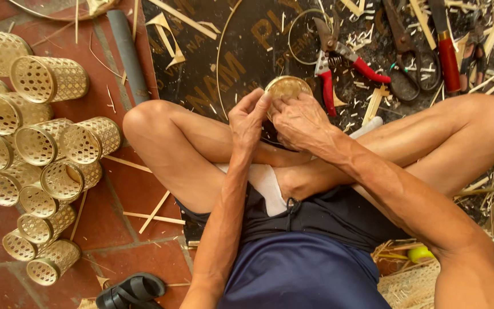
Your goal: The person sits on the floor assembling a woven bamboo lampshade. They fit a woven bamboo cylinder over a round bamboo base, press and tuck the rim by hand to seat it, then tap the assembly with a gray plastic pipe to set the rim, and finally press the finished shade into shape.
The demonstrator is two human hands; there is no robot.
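Note:
I sit cross-legged on the floor and hold a small round woven bamboo cup (286,87) in front of my knees, its mesh bottom facing up. My left hand (249,117) grips its left rim with thumb and fingers. My right hand (299,121) closes around its right side, fingers pressed on the rim. Most of the cup's body is hidden behind my hands.
Several finished woven bamboo cups (47,154) lie piled at the left on red tiles. Red-handled pruning shears (338,60), dark scissors (407,54), a red-handled tool (447,51), a thin bamboo hoop (224,57) and bamboo scraps lie on a dark board. Black sandals (131,290) sit below.

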